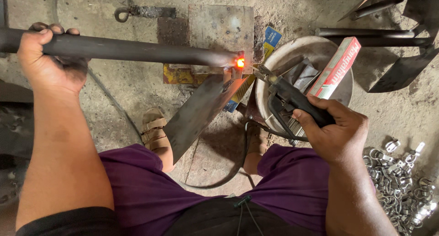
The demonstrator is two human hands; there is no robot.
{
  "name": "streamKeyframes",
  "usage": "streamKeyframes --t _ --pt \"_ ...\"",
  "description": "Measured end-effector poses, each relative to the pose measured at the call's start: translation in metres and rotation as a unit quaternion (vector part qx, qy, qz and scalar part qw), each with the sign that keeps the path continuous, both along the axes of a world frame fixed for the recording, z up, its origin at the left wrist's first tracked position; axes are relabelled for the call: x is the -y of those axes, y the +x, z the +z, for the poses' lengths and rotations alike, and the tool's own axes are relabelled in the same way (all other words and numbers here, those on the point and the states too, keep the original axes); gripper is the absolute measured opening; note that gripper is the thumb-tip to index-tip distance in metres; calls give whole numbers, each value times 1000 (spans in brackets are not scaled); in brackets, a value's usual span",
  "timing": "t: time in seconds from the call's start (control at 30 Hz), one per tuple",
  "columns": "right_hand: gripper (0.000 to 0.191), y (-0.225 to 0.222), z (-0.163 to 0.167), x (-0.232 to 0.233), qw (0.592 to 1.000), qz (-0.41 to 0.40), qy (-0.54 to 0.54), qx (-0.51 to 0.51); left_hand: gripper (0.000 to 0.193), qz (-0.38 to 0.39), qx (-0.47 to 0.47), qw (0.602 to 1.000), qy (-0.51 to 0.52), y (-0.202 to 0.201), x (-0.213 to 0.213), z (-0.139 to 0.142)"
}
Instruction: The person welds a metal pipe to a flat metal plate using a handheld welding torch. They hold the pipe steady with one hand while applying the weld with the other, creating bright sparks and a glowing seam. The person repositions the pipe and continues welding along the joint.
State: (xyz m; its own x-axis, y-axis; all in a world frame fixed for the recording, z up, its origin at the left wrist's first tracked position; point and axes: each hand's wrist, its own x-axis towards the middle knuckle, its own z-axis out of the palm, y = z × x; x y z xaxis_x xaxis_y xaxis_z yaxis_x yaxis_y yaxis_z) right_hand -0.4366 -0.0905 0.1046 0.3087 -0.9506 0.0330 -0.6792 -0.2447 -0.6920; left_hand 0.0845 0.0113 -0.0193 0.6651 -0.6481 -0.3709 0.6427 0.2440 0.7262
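Dull, matt steel is showing on the pipe [132,49], its tip glowing orange; the flat blade [196,114] is looking dark and rough-scaled. The electrode holder [292,101] is wearing black matt insulation, the carton [334,67] is glossy printed card, shackles [402,185] are gleaming bright.

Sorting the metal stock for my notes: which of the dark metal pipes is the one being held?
The long pipe across the upper left, gripped by the left hand; its right end glows orange. The other pipes lie untouched at upper right.

Metal basin [279,57] and steel blade [196,112] crowd the glowing joint [239,62]; left floor open.
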Motion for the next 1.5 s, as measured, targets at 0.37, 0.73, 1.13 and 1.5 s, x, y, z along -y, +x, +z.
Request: streamKeyframes --t 0.37,0.73,1.13,1.5 --pt "31 1 -1 1 1000 -4 2 -22 16 -17 -11 1000 -21 4 -1 -3" --pt "31 -4 -10 -1 1000 2 8 23 17 -10 -10 1000 -11 16 -6 -21" --pt "28 -15 -9 4 999 4 -12 36 13 -25 37 999 -12 2 -5 -4" --pt "28 -5 0 2 1000 17 9 16 14 -35 5 999 -36 6 -7 -6"
